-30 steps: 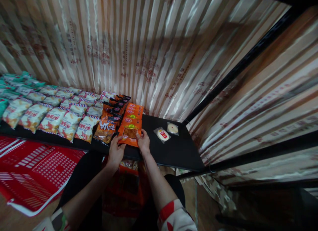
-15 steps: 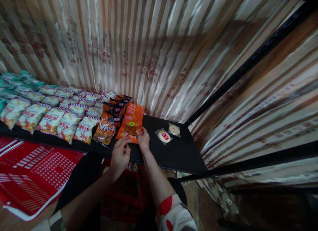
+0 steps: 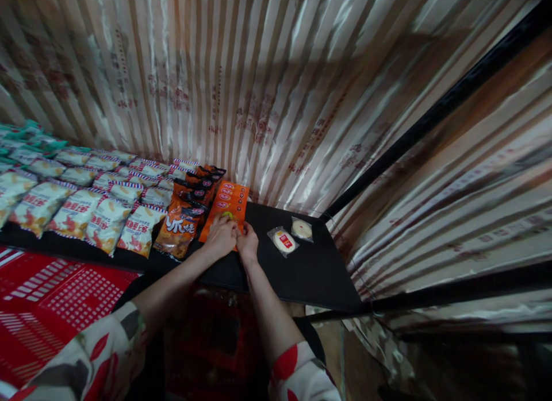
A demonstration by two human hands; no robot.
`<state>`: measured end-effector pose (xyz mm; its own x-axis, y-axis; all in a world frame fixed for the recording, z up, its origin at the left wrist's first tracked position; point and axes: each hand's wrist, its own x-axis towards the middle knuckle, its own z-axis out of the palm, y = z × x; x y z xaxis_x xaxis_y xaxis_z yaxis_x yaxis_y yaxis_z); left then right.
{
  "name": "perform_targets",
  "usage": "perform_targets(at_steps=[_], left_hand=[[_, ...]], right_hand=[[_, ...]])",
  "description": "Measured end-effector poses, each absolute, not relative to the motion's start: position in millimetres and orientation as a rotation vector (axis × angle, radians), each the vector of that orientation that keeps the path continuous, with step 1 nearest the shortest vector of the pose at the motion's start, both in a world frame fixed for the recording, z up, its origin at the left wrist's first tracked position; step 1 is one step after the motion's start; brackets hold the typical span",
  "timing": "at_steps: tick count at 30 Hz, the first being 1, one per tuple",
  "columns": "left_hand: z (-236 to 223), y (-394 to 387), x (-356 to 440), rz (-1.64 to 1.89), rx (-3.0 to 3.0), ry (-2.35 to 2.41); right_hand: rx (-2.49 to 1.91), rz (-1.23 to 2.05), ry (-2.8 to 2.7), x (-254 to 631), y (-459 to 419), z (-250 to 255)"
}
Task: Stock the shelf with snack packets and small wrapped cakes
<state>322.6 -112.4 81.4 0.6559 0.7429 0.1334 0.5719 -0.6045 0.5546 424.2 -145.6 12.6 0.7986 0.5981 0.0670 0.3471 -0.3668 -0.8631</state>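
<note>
Overlapping orange snack packets lie in a column on a black shelf board. My left hand lies across the front packet and covers most of its printed window. Its fingers are bent together on the packet, close to the other hand. At the packet's lower right edge, my right hand pinches with thumb and fingers. Just left of them stands a row of brown-and-black snack bags. On the right, two round white wrapped pastries lie on the board, apart from my hands.
Rows of white snack bags fill the shelf's left side, with green bags beyond. A red plastic basket is below at left. A striped curtain hangs behind. A black metal bar slants up at right.
My left hand has moved up and right from the front packet's lower edge onto its middle. My right hand stays at the right edge. The view has shifted slightly.
</note>
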Motion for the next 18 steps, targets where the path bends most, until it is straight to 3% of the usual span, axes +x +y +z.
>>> perform_targets(at_steps=[18], left_hand=[[54.4,-68.9,347.4,0.067,2.539,1.211]], right_hand=[[-1.991,0.361,-0.757,425.7,-144.6,20.9]])
